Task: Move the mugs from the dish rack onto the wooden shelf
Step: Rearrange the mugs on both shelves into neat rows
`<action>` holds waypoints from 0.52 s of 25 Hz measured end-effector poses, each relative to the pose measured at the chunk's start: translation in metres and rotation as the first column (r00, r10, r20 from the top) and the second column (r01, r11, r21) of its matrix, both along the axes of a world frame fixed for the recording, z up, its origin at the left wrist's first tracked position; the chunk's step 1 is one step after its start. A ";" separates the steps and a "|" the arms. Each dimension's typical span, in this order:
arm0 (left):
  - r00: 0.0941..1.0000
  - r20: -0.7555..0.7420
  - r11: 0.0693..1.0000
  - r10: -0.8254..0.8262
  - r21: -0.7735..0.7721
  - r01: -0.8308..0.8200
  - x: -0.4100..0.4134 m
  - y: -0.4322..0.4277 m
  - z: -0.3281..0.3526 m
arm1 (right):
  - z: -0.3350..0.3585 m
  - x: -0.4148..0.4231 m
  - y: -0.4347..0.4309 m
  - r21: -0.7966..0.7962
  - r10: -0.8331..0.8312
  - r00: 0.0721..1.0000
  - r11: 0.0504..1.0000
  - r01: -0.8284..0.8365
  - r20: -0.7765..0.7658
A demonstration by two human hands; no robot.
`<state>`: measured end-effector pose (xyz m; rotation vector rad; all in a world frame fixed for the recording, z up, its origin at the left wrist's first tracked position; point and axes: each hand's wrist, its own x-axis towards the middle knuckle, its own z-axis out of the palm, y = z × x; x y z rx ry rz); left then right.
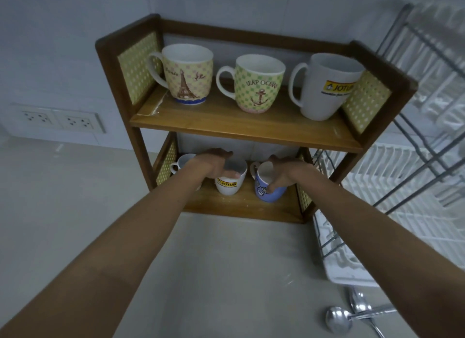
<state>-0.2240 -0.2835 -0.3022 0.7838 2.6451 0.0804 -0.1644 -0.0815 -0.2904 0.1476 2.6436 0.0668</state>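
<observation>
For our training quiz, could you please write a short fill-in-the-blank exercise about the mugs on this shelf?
1. The upper board of the wooden shelf holds ___ mugs.
2. The right hand grips the ___ mug with the spiral pattern.
3. The left hand grips a white mug with a yellow JOTUN label on the ___ board.

Missing words: three; blue; lower
</observation>
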 end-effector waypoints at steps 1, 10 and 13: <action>1.000 0.018 1.000 -0.002 -0.017 0.003 -0.001 0.000 0.003 | 0.000 0.000 0.002 -0.029 -0.002 1.000 1.000 0.002 0.004; 1.000 0.018 1.000 -0.006 -0.030 0.007 0.001 -0.002 0.006 | -0.003 0.004 -0.002 -0.159 0.002 1.000 0.987 -0.003 -0.005; 1.000 0.031 1.000 -0.006 -0.005 0.006 0.001 -0.001 0.003 | 0.002 0.006 0.002 -0.100 0.073 0.997 0.992 -0.072 0.013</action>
